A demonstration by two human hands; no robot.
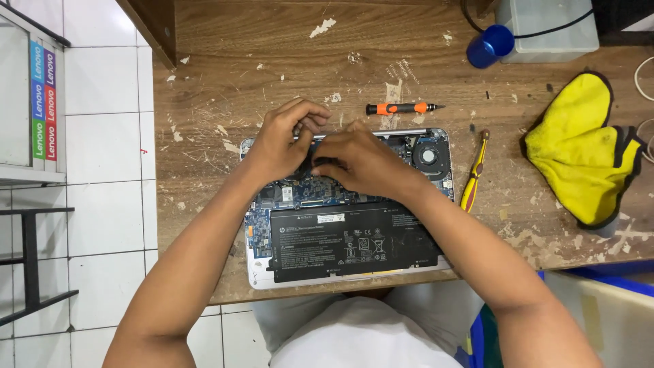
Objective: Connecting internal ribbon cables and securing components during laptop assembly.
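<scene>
An opened silver laptop lies bottom-up on a worn wooden table, its blue circuit board, round fan and large black battery exposed. Both my hands rest over the far part of the board near the hinge edge. My left hand curls its fingers around a small black part there. My right hand presses down beside it, fingertips touching the same black part. What lies under the hands is hidden.
An orange-and-black screwdriver lies just beyond the laptop. A yellow-handled screwdriver lies to its right. A yellow cloth sits at the right, a blue cap and a clear box at the back. White tiled floor shows left of the table edge.
</scene>
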